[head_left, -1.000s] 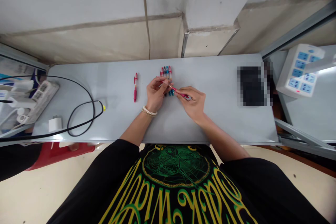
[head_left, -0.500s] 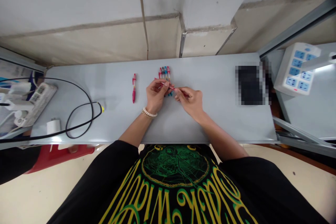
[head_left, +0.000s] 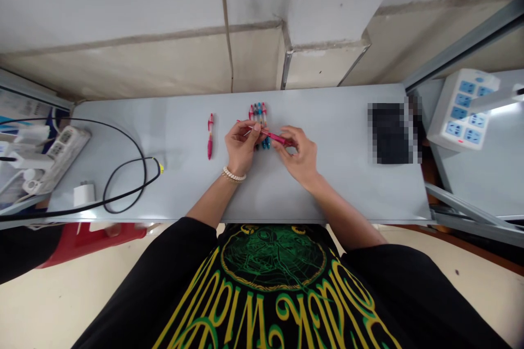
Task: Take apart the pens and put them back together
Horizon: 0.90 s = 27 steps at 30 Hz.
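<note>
A pink pen [head_left: 279, 138] spans the gap between my hands, slanting slightly down to the right. My left hand [head_left: 240, 148] pinches its slimmer left portion between thumb and fingers; whether that part is barrel or refill is too small to tell. At the thicker pink end, the fingertips of my right hand [head_left: 301, 155] are closed on the pen. Just behind them lies a row of several pens [head_left: 258, 112] with pink, dark and blue parts, partly hidden by my left hand. A separate pink pen [head_left: 210, 137] lies to the left.
Left on the grey table [head_left: 180, 191] are a looped black cable [head_left: 144, 174], a white charger [head_left: 84, 194] and a power strip [head_left: 67, 147]. A blurred dark object [head_left: 391, 133] lies at the right. Beyond that end stands a white multi-socket block [head_left: 464, 109].
My right fingers have loosened and shifted along the pen, so more of its thick pink end shows. My left hand keeps its pinch almost in place.
</note>
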{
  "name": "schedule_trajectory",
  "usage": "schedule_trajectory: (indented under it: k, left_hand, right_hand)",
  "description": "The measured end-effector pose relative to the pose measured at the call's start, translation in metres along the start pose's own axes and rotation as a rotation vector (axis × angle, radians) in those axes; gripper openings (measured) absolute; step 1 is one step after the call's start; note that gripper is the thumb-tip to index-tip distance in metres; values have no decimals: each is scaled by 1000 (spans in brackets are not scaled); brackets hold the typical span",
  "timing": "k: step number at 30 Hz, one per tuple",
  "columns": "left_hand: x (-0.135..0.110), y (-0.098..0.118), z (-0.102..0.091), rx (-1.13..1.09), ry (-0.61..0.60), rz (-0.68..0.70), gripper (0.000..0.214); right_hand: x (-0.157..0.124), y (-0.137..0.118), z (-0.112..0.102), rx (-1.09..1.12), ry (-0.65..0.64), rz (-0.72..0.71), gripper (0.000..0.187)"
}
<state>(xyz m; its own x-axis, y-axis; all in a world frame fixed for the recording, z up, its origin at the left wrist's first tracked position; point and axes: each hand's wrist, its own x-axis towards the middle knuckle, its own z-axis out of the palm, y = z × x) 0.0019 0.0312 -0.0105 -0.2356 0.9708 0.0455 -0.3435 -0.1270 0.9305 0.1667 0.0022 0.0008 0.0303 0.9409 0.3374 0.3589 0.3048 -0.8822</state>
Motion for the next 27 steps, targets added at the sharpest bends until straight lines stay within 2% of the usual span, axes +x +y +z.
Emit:
schedule_trajectory:
  k: [5, 12, 17, 20, 27]
  left_hand:
    - [1, 2, 0, 25, 21, 18, 52]
    - [2, 1, -1, 40, 25, 17, 55]
    - [3, 0, -1, 27, 26, 25, 54]
    - [4, 0, -1, 4, 37, 33, 56]
    - [6, -2, -3, 28, 11, 41, 58]
  right_hand:
    - [0, 1, 0, 54, -19, 1, 44]
    - [-2, 4, 1, 70, 11, -68, 34]
    - [-3, 8, 2, 37, -27, -37, 40]
    - [-3, 9, 2, 9, 16, -68, 48]
    - [-3, 6, 2, -13, 9, -62, 49]
